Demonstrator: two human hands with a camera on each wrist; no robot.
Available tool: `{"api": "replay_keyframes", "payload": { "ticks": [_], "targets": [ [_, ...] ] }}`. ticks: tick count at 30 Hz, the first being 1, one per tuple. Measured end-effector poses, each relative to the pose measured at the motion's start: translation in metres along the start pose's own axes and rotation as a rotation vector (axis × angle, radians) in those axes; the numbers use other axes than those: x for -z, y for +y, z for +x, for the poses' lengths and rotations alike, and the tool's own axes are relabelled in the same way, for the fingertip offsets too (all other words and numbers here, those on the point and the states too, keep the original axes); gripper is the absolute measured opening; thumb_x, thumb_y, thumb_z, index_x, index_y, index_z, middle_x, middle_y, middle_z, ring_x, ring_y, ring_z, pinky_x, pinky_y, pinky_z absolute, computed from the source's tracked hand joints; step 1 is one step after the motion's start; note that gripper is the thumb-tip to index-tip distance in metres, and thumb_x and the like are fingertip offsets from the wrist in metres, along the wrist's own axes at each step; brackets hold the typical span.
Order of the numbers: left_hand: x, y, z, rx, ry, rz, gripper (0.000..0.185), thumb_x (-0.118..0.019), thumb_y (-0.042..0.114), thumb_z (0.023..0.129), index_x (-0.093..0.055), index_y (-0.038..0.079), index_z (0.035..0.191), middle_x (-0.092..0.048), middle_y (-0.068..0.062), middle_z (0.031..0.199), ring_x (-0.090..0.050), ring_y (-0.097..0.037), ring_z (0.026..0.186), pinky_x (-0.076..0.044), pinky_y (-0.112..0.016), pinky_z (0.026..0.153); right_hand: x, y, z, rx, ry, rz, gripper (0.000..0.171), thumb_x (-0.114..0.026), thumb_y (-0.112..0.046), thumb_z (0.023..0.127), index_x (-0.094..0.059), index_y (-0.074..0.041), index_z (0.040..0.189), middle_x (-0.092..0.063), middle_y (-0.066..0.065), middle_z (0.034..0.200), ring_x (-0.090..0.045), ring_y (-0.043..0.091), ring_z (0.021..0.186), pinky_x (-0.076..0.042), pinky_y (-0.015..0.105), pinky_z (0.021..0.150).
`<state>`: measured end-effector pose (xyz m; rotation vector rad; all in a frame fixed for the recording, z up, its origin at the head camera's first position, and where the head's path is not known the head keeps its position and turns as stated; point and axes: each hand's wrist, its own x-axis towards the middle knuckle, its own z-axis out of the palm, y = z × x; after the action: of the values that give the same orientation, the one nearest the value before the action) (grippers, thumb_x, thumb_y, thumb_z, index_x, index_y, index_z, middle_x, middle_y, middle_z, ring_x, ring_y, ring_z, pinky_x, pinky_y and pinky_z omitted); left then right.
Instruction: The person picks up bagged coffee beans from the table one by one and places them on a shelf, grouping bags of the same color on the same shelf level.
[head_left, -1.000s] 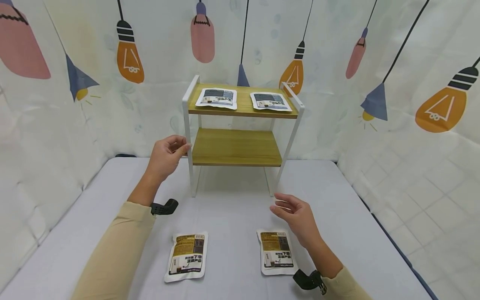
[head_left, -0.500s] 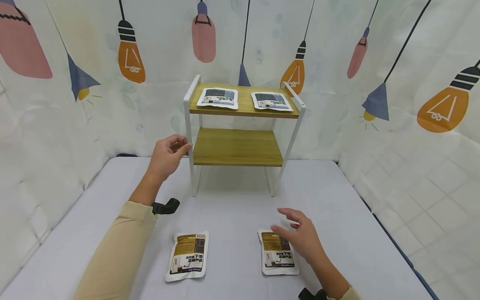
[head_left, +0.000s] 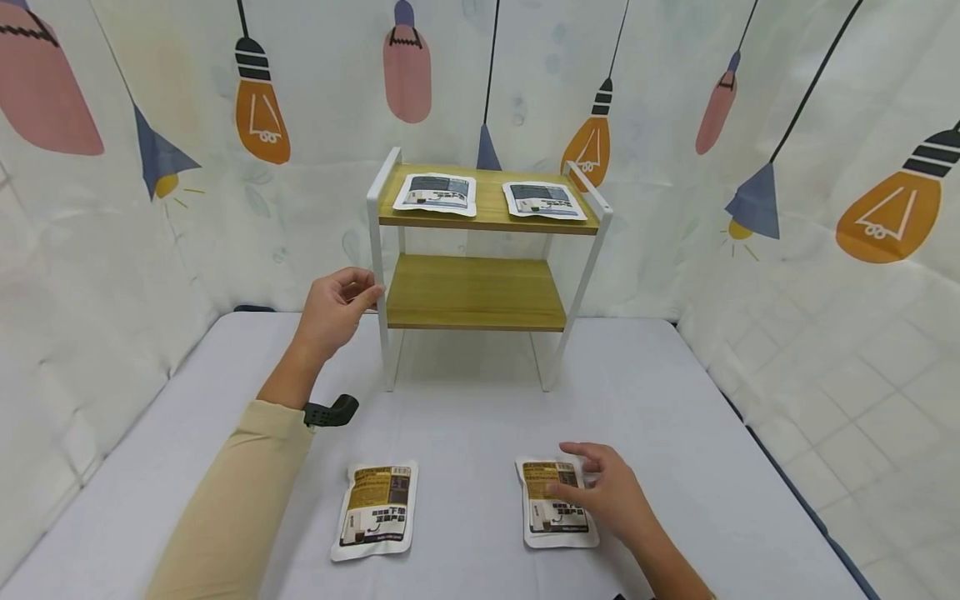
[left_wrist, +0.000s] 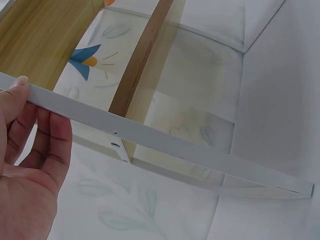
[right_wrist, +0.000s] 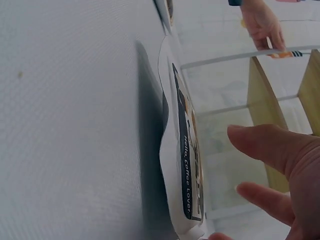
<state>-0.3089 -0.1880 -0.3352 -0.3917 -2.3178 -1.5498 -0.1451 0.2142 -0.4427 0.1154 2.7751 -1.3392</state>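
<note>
Flat glossy pouch (head_left: 553,502) under spread right hand (head_left: 606,496), grip apart; left hand (head_left: 333,311) pinches shelf's white metal post (head_left: 381,325).

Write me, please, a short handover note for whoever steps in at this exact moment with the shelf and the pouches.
Left hand: fingers curled on the white front-left post of the shelf rack, steadying it.
Right hand: fingers spread, resting on the right pouch on the table; no grip closed round it yet.
Left pouch lies flat on the table, untouched.
Done: two pouches lie side by side on the top shelf.
Left: judging by the layout, the two table pouches probably go on the bare lower shelf, starting with the right one.
</note>
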Motion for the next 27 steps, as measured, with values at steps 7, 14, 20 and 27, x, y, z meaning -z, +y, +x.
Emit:
{"api": "replay_keyframes", "payload": {
  "ticks": [7,14,20,27],
  "targets": [
    [-0.001,-0.001,0.002,0.027,0.018,0.011,0.03,-0.066,0.029,0.101,-0.066,0.001,0.112,-0.064,-0.003,0.101,-0.066,-0.01,0.101,-0.057,-0.018,0.087,0.0,0.003,0.0,-0.031,-0.045,-0.026,0.067,-0.096,-0.031,0.068,-0.07,-0.022,0.129,-0.062,0.014,0.128,-0.062,0.02,0.097,-0.05,0.031,0.07],
    [0.0,0.002,0.0,0.029,0.005,0.02,0.033,-0.066,0.031,0.101,-0.066,0.0,0.113,-0.062,-0.005,0.104,-0.064,-0.014,0.104,-0.055,-0.013,0.085,-0.003,0.002,-0.001,-0.031,-0.06,-0.062,0.072,-0.099,-0.031,0.062,-0.071,-0.022,0.128,-0.061,0.018,0.124,-0.062,0.021,0.089,-0.049,0.031,0.066],
    [-0.001,0.001,0.0,0.026,0.001,0.009,0.032,-0.066,0.03,0.101,-0.066,0.0,0.114,-0.062,-0.004,0.104,-0.064,-0.013,0.104,-0.056,-0.016,0.087,-0.009,0.001,-0.003,-0.031,-0.051,-0.135,0.072,-0.1,-0.033,0.06,-0.071,-0.025,0.125,-0.054,0.02,0.121,-0.052,0.023,0.089,-0.043,0.031,0.066],
    [-0.001,-0.002,0.002,0.026,0.009,0.007,0.033,-0.066,0.031,0.101,-0.066,0.001,0.113,-0.063,-0.003,0.103,-0.065,-0.014,0.106,-0.054,-0.012,0.085,-0.01,0.0,-0.003,0.01,-0.044,-0.222,0.065,-0.099,-0.033,0.061,-0.071,-0.025,0.119,-0.061,0.014,0.113,-0.057,0.024,0.091,-0.05,0.038,0.073]
  ]
}}
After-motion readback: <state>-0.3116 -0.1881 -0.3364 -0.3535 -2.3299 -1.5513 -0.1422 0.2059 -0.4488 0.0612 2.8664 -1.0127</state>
